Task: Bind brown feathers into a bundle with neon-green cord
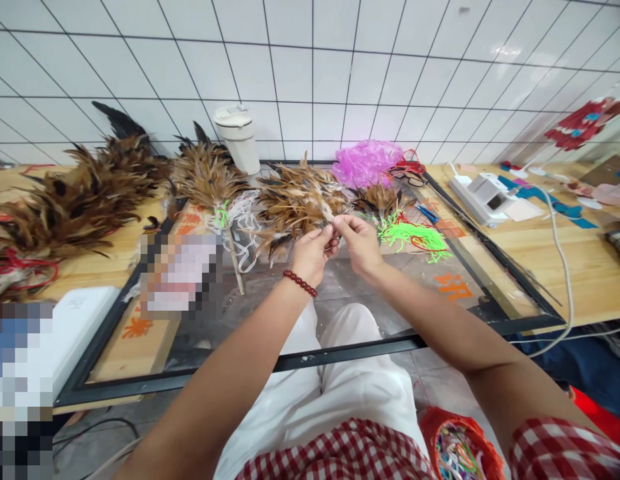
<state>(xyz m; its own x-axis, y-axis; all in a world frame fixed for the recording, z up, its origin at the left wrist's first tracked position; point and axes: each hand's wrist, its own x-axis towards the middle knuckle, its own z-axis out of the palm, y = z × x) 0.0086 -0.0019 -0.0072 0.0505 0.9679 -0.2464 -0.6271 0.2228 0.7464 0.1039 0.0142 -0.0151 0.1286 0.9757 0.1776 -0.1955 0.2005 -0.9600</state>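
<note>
Near: red basket (pixel 460 447) w/ coloured bits is sitting by the knee. Left hand (pixel 313 252) & right hand (pixel 357 241), both pinching shut, are holding 1 feather bundle (pixel 297 200) above the glass-topped desk (pixel 340 287). Beyond: 2 more feather dusters (pixel 207 175), 1 big feather pile (pixel 75 200), 1 green string tangle (pixel 413 235), 1 pink mesh wad (pixel 366 162), 1 white cup (pixel 237 137). White tiled wall (pixel 340 60) is standing behind.

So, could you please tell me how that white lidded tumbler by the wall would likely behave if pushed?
The white lidded tumbler stands tall and narrow, so it would probably tip rather than slide. Its smooth sides look slippery. The brown feather bundles crowding its base might cushion a fall.
</note>
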